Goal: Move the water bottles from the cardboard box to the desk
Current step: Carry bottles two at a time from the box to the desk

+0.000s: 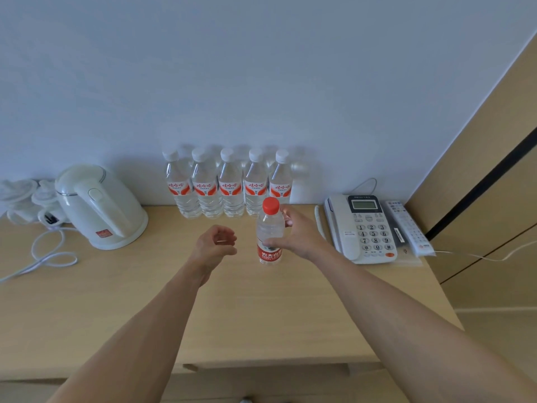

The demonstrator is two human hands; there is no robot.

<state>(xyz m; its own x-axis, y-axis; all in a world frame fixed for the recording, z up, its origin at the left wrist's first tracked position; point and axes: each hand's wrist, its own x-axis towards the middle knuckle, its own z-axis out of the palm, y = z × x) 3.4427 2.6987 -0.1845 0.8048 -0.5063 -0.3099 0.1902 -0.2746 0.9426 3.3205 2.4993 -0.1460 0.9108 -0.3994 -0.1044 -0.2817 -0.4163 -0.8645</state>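
Two bare forearms reach forward from the near edge over the light wooden table (116, 309). The left hand (216, 242) hangs above the tabletop just left of centre, its fingers loosely curled and holding nothing. Just beside it, the right hand (296, 234) wraps around the middle of a red-capped bottle (270, 232), thumb on the near side and fingers (286, 218) curled behind the clear plastic. This bottle stands upright with its red label at the bottom; its base seems to rest on the table, though the angle leaves that a little uncertain.

To the right of that hand sits a white desk telephone (361, 226) with a keypad and a small display, and a white remote control (408, 226) lies just beside it, close to the tan wall panel (479, 175). A thin cable (476, 255) trails off the right edge of the table.

Farther back, against the pale wall (261, 68), a row of five white-capped bottles (229, 184) stands upright, side by side and touching, each with an orange and white label. The rightmost one is directly behind the red-capped bottle.

On the left, a white electric kettle (98, 205) sits on its base, with a white power cord (46, 251) looped on the table in front of it. Behind the kettle, at the far left, are some wrapped white cups (26, 196), too blurred to tell in detail.
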